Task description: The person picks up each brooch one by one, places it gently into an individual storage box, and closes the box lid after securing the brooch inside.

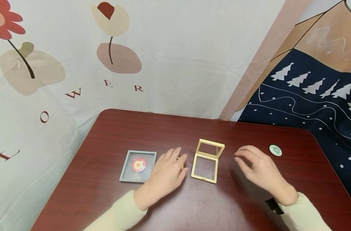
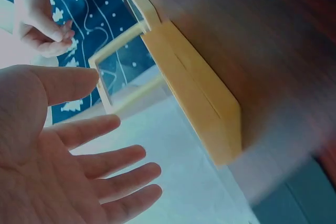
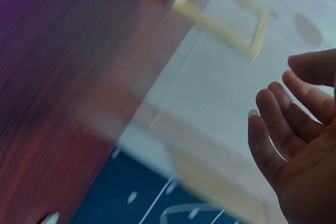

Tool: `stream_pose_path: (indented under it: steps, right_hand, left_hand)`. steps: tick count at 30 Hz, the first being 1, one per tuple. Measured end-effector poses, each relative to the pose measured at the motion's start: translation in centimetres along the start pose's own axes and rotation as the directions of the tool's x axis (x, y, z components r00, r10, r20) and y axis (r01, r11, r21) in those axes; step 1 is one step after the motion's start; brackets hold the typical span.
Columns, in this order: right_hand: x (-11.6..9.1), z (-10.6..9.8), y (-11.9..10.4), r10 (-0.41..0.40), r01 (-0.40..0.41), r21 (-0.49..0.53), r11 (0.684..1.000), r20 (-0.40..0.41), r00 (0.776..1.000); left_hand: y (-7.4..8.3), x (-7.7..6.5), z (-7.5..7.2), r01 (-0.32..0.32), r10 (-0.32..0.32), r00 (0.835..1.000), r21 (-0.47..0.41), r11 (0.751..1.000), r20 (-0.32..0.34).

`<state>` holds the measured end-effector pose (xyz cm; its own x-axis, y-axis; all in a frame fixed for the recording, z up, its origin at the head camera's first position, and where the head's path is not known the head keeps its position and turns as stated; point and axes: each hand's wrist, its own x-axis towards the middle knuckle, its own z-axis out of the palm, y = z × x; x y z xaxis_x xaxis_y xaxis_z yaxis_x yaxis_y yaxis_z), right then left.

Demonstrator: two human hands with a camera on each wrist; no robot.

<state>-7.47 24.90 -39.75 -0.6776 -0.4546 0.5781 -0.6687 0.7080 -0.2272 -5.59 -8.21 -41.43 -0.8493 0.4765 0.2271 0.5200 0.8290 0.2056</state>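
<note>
My left hand point(image 1: 168, 173) hovers over a yellow block-like object point(image 1: 182, 162), which it mostly hides in the head view. In the left wrist view that yellow object point(image 2: 197, 98) shows a thin seam on its side, apart from the spread, relaxed fingers. To its right stands a gold hinged display frame point(image 1: 205, 168), its lid raised and clear panes in both halves. My right hand point(image 1: 260, 168), fingers loosely bent and holding nothing, is above the table right of the gold frame. Beyond it lies a pale green round chip point(image 1: 275, 150).
A grey square frame point(image 1: 123, 171) with a clear pane lies left of my left hand, a red round chip point(image 1: 139, 165) at its middle. The dark red-brown table point(image 1: 163, 128) ends against a white flower-print curtain point(image 1: 178, 64). Navy tree-print cloth point(image 1: 302, 99) hangs at right.
</note>
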Motion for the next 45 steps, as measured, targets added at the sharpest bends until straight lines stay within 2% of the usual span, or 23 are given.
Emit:
stream_pose_path:
  steps: [3,6,11,15,18,25,28,31,37,45]
  right_hand:
    - [-1.0,-1.4,2.0,0.079,-0.079,-0.043,0.996,0.002,0.997]
    - [-2.0,-2.3,3.8,0.154,-0.152,-0.092,0.984,0.021,0.988]
    - [-3.2,-3.1,6.4,0.255,-0.242,-0.149,0.959,0.076,0.964]
    - [-4.1,-3.5,8.4,0.313,-0.289,-0.167,0.943,0.139,0.94]
    - [-4.5,-3.6,9.7,0.369,-0.336,-0.181,0.924,0.203,0.907]
    - [-5.1,-3.8,12.0,0.497,-0.433,-0.246,0.867,0.356,0.791]
    - [-5.5,-3.7,12.8,0.519,-0.444,-0.271,0.854,0.383,0.764]
    - [-5.7,-3.7,13.4,0.532,-0.447,-0.291,0.846,0.395,0.749]
    - [-5.9,-3.7,14.2,0.541,-0.447,-0.31,0.839,0.404,0.738]
    - [-6.0,-3.8,14.5,0.563,-0.462,-0.323,0.826,0.425,0.709]
  left_hand:
    - [0.7,0.5,0.3,-0.006,0.007,1.0,-0.008,1.0,0.025]
    - [1.2,0.9,0.8,-0.024,0.024,1.0,-0.003,1.0,0.01]
    - [1.8,1.6,1.5,-0.051,0.051,0.999,0.016,0.999,-0.018]
    - [2.3,2.4,1.8,-0.055,0.055,0.998,0.012,0.998,0.009]
    - [2.6,2.8,2.0,-0.054,0.053,0.998,0.017,0.998,0.042]
    - [3.2,3.6,2.5,-0.066,0.065,0.996,0.029,0.997,0.056]
    - [3.3,3.9,2.8,-0.058,0.055,0.996,0.029,0.998,0.071]
    - [3.3,4.2,3.0,-0.036,0.033,0.995,0.038,0.999,0.09]
    - [3.2,4.6,3.0,0.007,-0.012,0.992,0.036,0.999,0.125]
    - [3.5,5.0,3.1,0.028,-0.034,0.98,0.033,0.999,0.195]
